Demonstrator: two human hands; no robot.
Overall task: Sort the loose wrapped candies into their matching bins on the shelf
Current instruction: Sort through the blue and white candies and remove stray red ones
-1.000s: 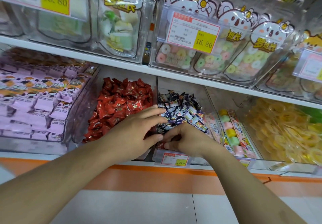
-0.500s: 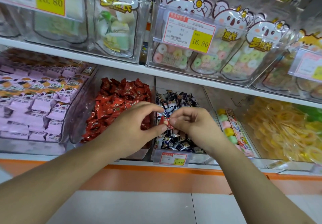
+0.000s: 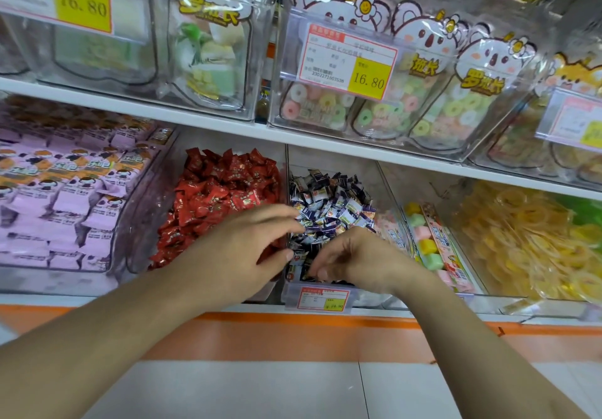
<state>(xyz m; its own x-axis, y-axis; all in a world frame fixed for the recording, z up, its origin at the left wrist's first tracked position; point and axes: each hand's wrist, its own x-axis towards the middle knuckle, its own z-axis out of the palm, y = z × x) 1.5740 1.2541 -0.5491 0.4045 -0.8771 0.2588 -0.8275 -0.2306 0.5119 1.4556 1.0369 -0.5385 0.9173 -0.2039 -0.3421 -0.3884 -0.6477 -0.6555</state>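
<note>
Honestly, the risk here is a red sweet staying buried among the dark blue and white crinkly foil-wrapped candies, because both hands crowd the front of that clear plastic bin and hide what lies underneath. The left hand hovers with fingers spread and loose, holding nothing I can see; the right hand curls its fingers down into the pile, though whether they pinch a wrapper I cannot tell. Just beside sits the heap of glossy red twist-cornered wrapped candies, slippery and easily spilled over the divider.
</note>
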